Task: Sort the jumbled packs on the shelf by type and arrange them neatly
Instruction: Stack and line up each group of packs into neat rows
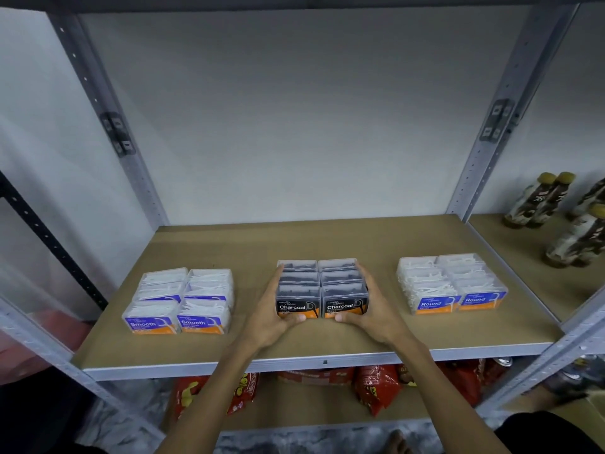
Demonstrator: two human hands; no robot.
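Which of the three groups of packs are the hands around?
The middle one: the Charcoal packs, dark with black labels. The left hand and right hand cup its sides; the Smooth packs and Round packs sit untouched.

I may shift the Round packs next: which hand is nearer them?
Right. The right hand rests against the right side of the Charcoal packs, facing the Round packs; the left hand is on the far side.

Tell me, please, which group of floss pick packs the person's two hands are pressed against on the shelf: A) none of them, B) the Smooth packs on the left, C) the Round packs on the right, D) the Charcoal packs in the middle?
D: the left hand and right hand flank the Charcoal packs, while the Smooth packs and Round packs sit untouched.
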